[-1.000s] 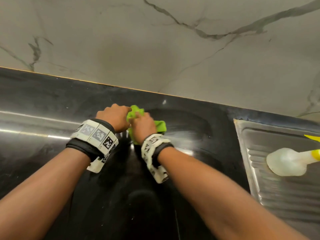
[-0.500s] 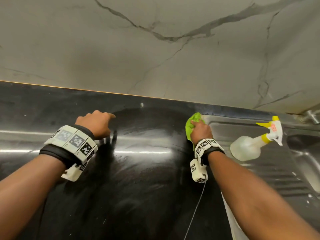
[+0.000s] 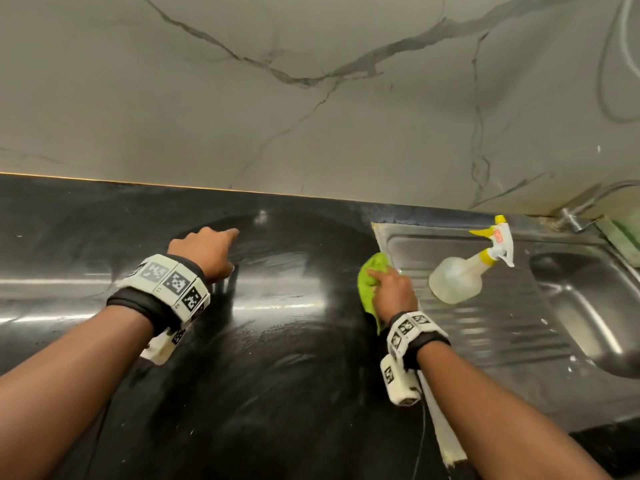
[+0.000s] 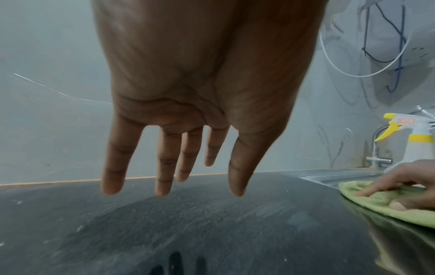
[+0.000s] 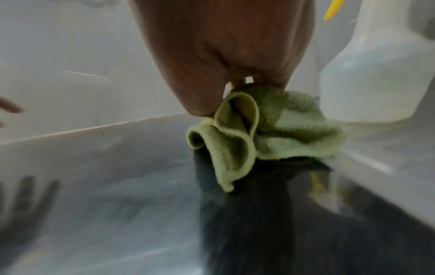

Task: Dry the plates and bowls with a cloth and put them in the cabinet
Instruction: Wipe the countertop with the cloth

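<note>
A green cloth [image 3: 370, 285] lies bunched on the black counter [image 3: 277, 341] at the left edge of the steel drainboard [image 3: 502, 327]. My right hand [image 3: 393, 289] grips the cloth [image 5: 266, 134] with curled fingers and holds it against the counter. My left hand [image 3: 207, 251] hovers just above the counter further left; its fingers [image 4: 164, 167] hang straight and spread, holding nothing. The left wrist view shows the right hand [image 4: 404, 186] on the cloth [image 4: 386, 204] at far right. No plates, bowls or cabinet are in view.
A translucent spray bottle [image 3: 464, 278] with a yellow and white trigger stands on the drainboard just right of the cloth. The sink basin [image 3: 588, 306] and a tap [image 3: 571, 216] lie further right. A marble wall [image 3: 311, 98] backs the counter.
A second ago both hands held the cloth together. The left hand has let go and stayed left; the right hand has carried the cloth rightward to the drainboard's edge.
</note>
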A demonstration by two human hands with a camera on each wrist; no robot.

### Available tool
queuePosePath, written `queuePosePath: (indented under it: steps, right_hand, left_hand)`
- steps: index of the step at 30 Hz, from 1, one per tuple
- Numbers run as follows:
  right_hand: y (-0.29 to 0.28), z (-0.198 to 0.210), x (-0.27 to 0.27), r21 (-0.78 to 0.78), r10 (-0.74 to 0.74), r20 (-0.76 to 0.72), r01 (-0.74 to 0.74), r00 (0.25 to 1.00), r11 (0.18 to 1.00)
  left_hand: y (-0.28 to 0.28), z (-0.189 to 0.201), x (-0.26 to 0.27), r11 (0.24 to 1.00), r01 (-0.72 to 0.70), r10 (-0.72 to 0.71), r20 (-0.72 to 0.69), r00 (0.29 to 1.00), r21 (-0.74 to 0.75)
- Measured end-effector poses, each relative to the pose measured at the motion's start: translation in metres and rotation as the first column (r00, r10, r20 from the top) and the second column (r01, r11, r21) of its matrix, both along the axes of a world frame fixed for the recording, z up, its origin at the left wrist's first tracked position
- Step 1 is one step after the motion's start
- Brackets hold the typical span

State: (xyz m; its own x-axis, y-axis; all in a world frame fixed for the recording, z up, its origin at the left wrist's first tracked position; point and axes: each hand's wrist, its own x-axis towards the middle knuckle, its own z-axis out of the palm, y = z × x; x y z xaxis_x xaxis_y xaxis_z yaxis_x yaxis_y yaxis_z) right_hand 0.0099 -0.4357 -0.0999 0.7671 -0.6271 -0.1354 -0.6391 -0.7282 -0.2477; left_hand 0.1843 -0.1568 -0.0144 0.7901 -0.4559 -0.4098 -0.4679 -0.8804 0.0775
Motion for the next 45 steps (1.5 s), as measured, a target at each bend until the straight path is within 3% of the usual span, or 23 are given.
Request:
queuePosePath:
  steps: [3, 5, 8, 10, 12, 17, 20, 23, 25, 29, 34, 36, 37, 38, 39, 40, 41, 42, 43, 45]
  right_hand:
    - [-0.015, 0.001, 0.023, -0.081, -0.114, -0.067, 0.108, 0.991, 0.991]
    - [0.008, 0.001, 0.049, -0.114, -0.074, -0.064, 0.067, 0.995, 0.991]
    - [0.083, -0.007, 0.078, -0.053, 0.167, -0.073, -0.171, 0.983, 0.984]
    - [0.125, -0.006, 0.084, -0.114, 0.359, -0.083, -0.367, 0.930, 0.923]
    - [0.122, -0.007, 0.092, -0.112, 0.443, -0.059, -0.447, 0.895, 0.888]
    - [0.024, -0.022, 0.114, -0.090, 0.198, 0.012, -0.196, 0.980, 0.977]
    - [0.008, -0.032, 0.162, -0.073, 0.077, 0.007, -0.076, 0.997, 0.994]
    - [0.038, -0.031, 0.213, -0.056, 0.183, -0.030, -0.184, 0.983, 0.981]
    - [0.084, -0.018, 0.234, -0.041, 0.384, -0.077, -0.387, 0.920, 0.921]
    - [0.185, -0.007, 0.245, -0.001, 0.697, -0.065, -0.699, 0.714, 0.715]
    - [0.266, -0.026, 0.172, -0.056, 0.842, 0.228, -0.856, 0.490, 0.513]
    - [0.266, -0.033, 0.137, -0.105, 0.893, 0.221, -0.900, 0.393, 0.422]
    - [0.251, -0.032, 0.126, -0.111, 0.864, 0.284, -0.881, 0.415, 0.460]
    - [0.228, -0.030, 0.118, -0.061, 0.787, 0.396, -0.842, 0.472, 0.536]
    - [0.197, -0.029, 0.109, -0.031, 0.727, 0.407, -0.787, 0.553, 0.616]
    - [0.164, -0.023, 0.099, -0.075, 0.724, 0.250, -0.732, 0.643, 0.677]
    - [0.129, -0.019, 0.086, -0.055, 0.624, 0.101, -0.622, 0.774, 0.781]
    - [0.091, -0.019, 0.071, -0.042, 0.452, 0.044, -0.450, 0.891, 0.892]
    - [0.060, -0.016, 0.056, -0.044, 0.285, 0.050, -0.283, 0.957, 0.958]
    - [0.035, -0.018, 0.038, -0.077, 0.111, 0.033, -0.108, 0.993, 0.991]
  left_hand:
    - [0.015, -0.006, 0.000, 0.999, -0.040, 0.040, -0.009, 0.999, 0.001]
    - [0.027, -0.012, -0.001, 0.998, -0.066, 0.066, -0.017, 0.998, 0.008]
    - [0.035, -0.019, 0.001, 0.996, -0.083, 0.085, -0.040, 0.996, 0.032]
    - [0.033, -0.022, 0.003, 0.996, -0.084, 0.086, -0.072, 0.994, 0.038]
    - [0.031, -0.022, 0.004, 0.996, -0.087, 0.088, -0.098, 0.991, 0.022]
    - [0.048, -0.018, 0.011, 0.972, -0.182, 0.182, -0.011, 0.983, -0.149]
    - [0.076, -0.022, 0.016, 0.941, -0.239, 0.261, 0.063, 0.963, -0.240]
    - [0.101, -0.027, 0.018, 0.913, -0.285, 0.326, 0.102, 0.940, -0.290]
    - [0.111, -0.031, 0.019, 0.898, -0.304, 0.353, 0.111, 0.929, -0.318]
    - [0.116, -0.036, 0.021, 0.882, -0.328, 0.384, 0.114, 0.916, -0.338]
    - [0.105, -0.026, 0.019, 0.798, -0.339, 0.478, 0.181, 0.860, -0.498]
    - [0.101, -0.022, 0.018, 0.786, -0.323, 0.483, 0.197, 0.853, -0.528]
    - [0.099, -0.021, 0.016, 0.784, -0.312, 0.477, 0.198, 0.857, -0.536]
    - [0.099, -0.020, 0.014, 0.786, -0.303, 0.467, 0.197, 0.862, -0.539]
    - [0.098, -0.020, 0.010, 0.794, -0.289, 0.450, 0.198, 0.871, -0.534]
    - [0.099, -0.020, 0.006, 0.804, -0.274, 0.432, 0.202, 0.879, -0.527]
    - [0.099, -0.020, 0.000, 0.811, -0.264, 0.418, 0.202, 0.885, -0.522]
    - [0.100, -0.021, -0.008, 0.815, -0.256, 0.407, 0.200, 0.891, -0.521]
    - [0.102, -0.022, -0.015, 0.817, -0.247, 0.396, 0.196, 0.897, -0.521]
    - [0.105, -0.023, -0.030, 0.817, -0.239, 0.383, 0.183, 0.906, -0.525]
